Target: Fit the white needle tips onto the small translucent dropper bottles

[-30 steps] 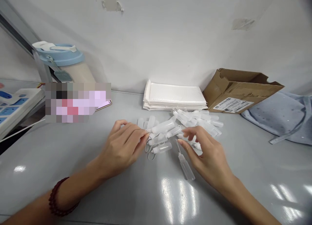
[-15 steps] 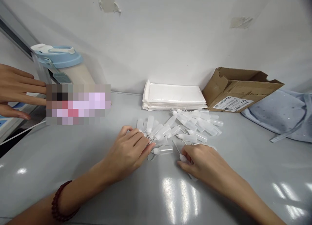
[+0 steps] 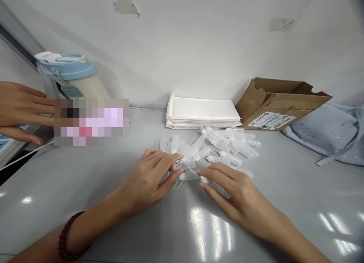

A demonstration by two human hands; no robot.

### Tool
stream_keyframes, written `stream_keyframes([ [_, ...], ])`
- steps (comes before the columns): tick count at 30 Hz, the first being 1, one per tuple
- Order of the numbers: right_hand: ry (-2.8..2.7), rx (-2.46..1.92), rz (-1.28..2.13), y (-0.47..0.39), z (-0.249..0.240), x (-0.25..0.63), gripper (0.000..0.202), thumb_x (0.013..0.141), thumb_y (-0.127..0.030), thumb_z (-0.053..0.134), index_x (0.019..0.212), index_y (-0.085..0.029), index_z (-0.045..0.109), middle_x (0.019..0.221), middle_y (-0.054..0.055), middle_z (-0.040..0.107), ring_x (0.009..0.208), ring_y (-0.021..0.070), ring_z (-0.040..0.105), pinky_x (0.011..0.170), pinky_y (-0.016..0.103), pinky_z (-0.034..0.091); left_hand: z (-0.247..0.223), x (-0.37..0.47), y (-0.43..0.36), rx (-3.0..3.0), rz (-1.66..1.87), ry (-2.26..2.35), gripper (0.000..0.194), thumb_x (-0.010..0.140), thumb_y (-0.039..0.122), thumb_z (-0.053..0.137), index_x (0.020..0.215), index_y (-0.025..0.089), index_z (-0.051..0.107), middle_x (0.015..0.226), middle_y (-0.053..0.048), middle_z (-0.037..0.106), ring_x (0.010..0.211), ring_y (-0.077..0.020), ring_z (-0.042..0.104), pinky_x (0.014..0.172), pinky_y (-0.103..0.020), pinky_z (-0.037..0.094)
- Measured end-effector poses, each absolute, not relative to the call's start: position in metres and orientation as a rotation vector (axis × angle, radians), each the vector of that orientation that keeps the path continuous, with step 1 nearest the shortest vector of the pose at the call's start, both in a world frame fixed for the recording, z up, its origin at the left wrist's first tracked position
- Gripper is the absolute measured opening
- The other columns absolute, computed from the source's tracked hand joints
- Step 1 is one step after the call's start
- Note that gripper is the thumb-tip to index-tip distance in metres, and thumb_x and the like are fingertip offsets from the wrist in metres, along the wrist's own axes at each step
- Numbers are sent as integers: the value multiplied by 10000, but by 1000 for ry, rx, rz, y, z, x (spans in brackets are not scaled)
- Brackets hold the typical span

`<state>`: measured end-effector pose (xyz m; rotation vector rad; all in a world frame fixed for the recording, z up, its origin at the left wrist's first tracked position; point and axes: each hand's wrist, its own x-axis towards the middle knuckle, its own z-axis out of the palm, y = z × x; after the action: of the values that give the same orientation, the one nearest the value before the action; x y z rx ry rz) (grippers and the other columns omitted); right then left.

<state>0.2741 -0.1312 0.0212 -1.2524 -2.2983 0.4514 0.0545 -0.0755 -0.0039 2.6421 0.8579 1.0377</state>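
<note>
You can read no words here. On the cardboard box (image 3: 302, 104) at your right side, there is a white printed label (image 3: 271, 120), but its letters are too small and blurred.

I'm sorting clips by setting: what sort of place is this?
Likely an indoor workbench, perhaps in a workshop: small plastic bottles lie heaped on a grey tabletop near a labelled cardboard box.

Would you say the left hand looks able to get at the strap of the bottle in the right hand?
Probably yes: the left hand has its thumb and forefinger parted near the strap, and nothing seems to block them; the right hand holds the bottle.
</note>
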Motion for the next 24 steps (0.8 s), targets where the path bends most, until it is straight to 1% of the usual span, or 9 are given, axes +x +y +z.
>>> stream_keyframes([
  [6, -2341, -1220, 459, -130, 17, 272, 199, 914, -164, 437, 1033, -153, 596, 870, 81, 609, 768, 187, 580, 665, 340, 510, -4, 55, -77, 2668, 1069, 771, 126, 858, 62, 531, 938, 155, 563, 766, -16, 638, 687, -132, 563, 698, -306, 401],
  [11, -2396, -1205, 447, -130, 15, 269, 199, 915, -153, 425, 1003, -152, 603, 839, 81, 602, 759, 192, 575, 669, 356, 501, -5, 56, -77, 2684, 1088, 768, 92, 848, 97, 575, 932, 134, 567, 754, -23, 639, 685, -139, 564, 702, -317, 402],
  [15, -2430, -1191, 457, -130, 14, 269, 190, 916, -155, 418, 975, -152, 598, 814, 75, 588, 753, 193, 564, 665, 359, 490, -5, 56, -77, 2686, 1095, 757, 70, 859, 74, 549, 882, 136, 571, 740, -16, 644, 679, -130, 559, 702, -312, 396],
  [17, -2429, -1190, 471, -131, 14, 270, 188, 919, -156, 416, 985, -153, 591, 820, 72, 582, 749, 191, 558, 664, 358, 485, -5, 57, -77, 2683, 1068, 767, 73, 868, 78, 534, 857, 140, 571, 733, -12, 642, 679, -128, 555, 707, -312, 390],
  [21, -2396, -1201, 480, -131, 14, 272, 201, 916, -130, 418, 1038, -159, 574, 841, 67, 579, 750, 183, 548, 673, 355, 479, -7, 56, -77, 2657, 1003, 801, 52, 889, 158, 530, 862, 138, 571, 723, -13, 631, 673, -129, 538, 709, -313, 381],
  [24, -2359, -1188, 456, -130, 13, 273, 215, 911, -118, 433, 1074, -173, 561, 878, 70, 586, 782, 187, 551, 688, 354, 479, -6, 57, -77, 2634, 995, 791, 80, 893, 129, 513, 840, 140, 572, 711, -5, 630, 657, -121, 532, 701, -305, 376],
])
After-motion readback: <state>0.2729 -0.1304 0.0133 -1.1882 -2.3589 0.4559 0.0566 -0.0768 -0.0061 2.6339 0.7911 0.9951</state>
